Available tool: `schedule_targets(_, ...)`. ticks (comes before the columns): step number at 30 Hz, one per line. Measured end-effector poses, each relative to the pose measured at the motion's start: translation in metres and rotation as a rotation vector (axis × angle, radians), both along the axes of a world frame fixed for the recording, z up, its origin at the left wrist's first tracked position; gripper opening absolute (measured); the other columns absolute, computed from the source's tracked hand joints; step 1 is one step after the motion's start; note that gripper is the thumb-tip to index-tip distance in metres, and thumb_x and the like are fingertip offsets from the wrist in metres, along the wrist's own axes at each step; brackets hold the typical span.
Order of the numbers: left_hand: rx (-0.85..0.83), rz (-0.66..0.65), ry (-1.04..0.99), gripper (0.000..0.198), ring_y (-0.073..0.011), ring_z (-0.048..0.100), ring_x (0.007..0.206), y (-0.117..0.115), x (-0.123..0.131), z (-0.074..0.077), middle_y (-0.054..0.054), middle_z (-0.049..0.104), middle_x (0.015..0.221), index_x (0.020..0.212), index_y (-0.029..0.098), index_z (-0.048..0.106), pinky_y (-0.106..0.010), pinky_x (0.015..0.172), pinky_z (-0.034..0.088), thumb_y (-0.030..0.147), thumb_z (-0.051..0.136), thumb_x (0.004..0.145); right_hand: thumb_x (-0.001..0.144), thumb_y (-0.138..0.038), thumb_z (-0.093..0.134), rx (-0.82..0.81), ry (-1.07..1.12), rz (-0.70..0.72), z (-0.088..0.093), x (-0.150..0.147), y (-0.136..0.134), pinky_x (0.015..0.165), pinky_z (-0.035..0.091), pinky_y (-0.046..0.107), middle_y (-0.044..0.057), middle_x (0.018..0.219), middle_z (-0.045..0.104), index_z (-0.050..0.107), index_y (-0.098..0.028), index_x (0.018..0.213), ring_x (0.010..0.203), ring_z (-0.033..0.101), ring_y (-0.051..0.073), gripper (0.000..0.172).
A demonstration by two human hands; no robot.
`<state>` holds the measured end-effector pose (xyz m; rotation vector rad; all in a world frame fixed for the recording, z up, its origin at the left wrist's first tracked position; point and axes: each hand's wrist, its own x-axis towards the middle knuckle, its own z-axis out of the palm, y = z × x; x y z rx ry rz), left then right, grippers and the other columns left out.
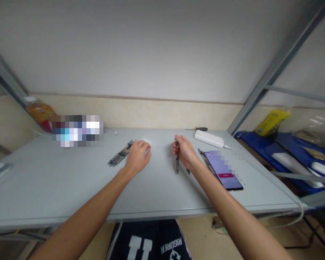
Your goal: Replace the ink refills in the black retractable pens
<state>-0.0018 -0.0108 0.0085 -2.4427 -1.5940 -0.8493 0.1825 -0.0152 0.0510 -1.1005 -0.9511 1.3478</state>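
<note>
My right hand is closed round a dark pen, which points down toward the grey table. A second dark tip shows just below that hand; whether it belongs to another pen I cannot tell. My left hand rests low over the table with loosely curled fingers, and a gap shows between thumb and fingertips. Several dark, partly clear pens lie side by side at its left, their far ends close to the knuckles. Another pen-like dark strip lies along the phone's left edge, partly behind my right forearm.
A lit phone lies right of my right arm. Behind it are a white power strip with a cable and a screwdriver. A bottle and a blurred-out object stand at back left. Metal posts frame the table.
</note>
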Motion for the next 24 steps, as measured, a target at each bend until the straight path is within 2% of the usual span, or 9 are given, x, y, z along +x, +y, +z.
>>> schedule_targets(3,-0.034,0.178,0.093,0.019,-0.0274,0.047,0.098,-0.002,-0.002,0.004,-0.010,0.059,0.097,0.094,0.018,0.061,-0.040,0.080,0.040,0.022,0.047,0.081,0.076,-0.037,0.050,0.085,-0.277,-0.041,-0.016,-0.002,0.002,0.047,0.033,0.021,-0.008,0.053,0.044,0.044,-0.022,0.075,0.046,0.041,0.009,0.017)
schedule_targets(6,-0.060,0.301,0.140,0.024,-0.0291,0.046,0.102,-0.003,-0.003,0.006,-0.012,0.056,0.102,0.100,0.018,0.060,-0.041,0.080,0.039,0.025,0.047,0.081,0.076,-0.032,0.052,0.158,-0.658,-0.078,-0.025,0.002,0.004,0.054,0.035,0.024,-0.006,0.056,0.049,0.050,-0.020,0.075,0.052,0.047,0.011,0.013)
schedule_targets(10,-0.099,0.366,0.195,0.027,-0.0297,0.046,0.102,-0.003,-0.005,0.007,-0.013,0.056,0.103,0.102,0.015,0.059,-0.043,0.080,0.039,0.023,0.043,0.082,0.076,-0.026,0.056,0.284,-1.221,-0.081,-0.027,0.010,0.005,0.066,0.036,0.028,0.003,0.070,0.062,0.060,-0.017,0.072,0.071,0.053,0.017,0.011)
schedule_targets(13,-0.143,0.377,0.235,0.028,-0.0297,0.046,0.102,-0.002,-0.006,0.007,-0.014,0.056,0.103,0.101,0.014,0.059,-0.042,0.079,0.041,0.020,0.041,0.082,0.081,-0.029,0.052,0.293,-1.532,-0.140,-0.027,0.016,0.004,0.072,0.034,0.033,0.009,0.084,0.066,0.066,-0.017,0.079,0.089,0.051,0.024,0.018)
schedule_targets(18,-0.164,0.343,0.252,0.031,-0.0294,0.045,0.101,-0.001,-0.010,0.004,-0.014,0.054,0.104,0.100,0.016,0.062,-0.041,0.074,0.043,0.011,0.038,0.080,0.085,-0.030,0.047,0.284,-1.782,-0.200,-0.033,0.023,0.003,0.077,0.030,0.040,0.015,0.099,0.061,0.068,-0.014,0.086,0.100,0.043,0.029,0.026)
schedule_targets(24,-0.110,0.243,0.201,0.037,-0.0269,0.048,0.091,0.007,-0.017,-0.004,-0.014,0.055,0.097,0.094,0.016,0.064,-0.039,0.074,0.044,0.000,0.041,0.071,0.084,-0.032,0.050,0.319,-1.832,-0.192,-0.031,0.028,-0.002,0.076,0.030,0.041,0.017,0.105,0.056,0.064,-0.015,0.101,0.100,0.041,0.031,0.028)
